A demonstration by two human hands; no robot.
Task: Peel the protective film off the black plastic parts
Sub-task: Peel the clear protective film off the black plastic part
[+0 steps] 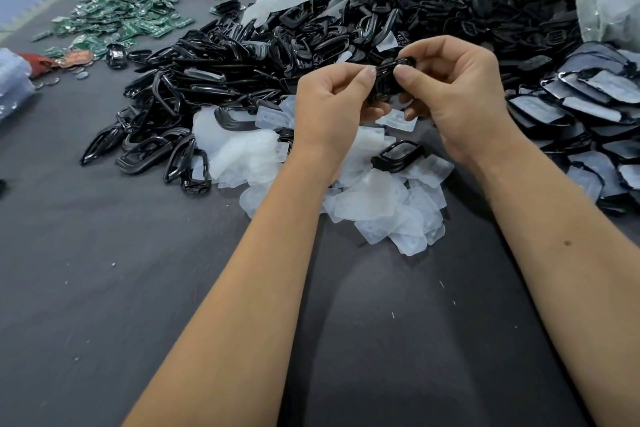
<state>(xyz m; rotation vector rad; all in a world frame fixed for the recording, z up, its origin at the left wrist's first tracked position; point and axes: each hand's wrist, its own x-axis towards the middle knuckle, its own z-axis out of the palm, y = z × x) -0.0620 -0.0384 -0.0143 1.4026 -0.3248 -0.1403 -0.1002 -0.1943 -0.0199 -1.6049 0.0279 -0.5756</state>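
Part: a small glossy black plastic frame part [388,74] was held above the bench's [138,288] middle.
Hands: left hand [332,104] and right hand [446,87] pinched it, fingers [369,72] curled.
Handling: likely light, stiff, slick; grip edges, lift thin film at a corner.

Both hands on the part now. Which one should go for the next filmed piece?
Probably right. The right hand is nearer the film-covered parts at the right; the left hand can keep the black part both pinch.
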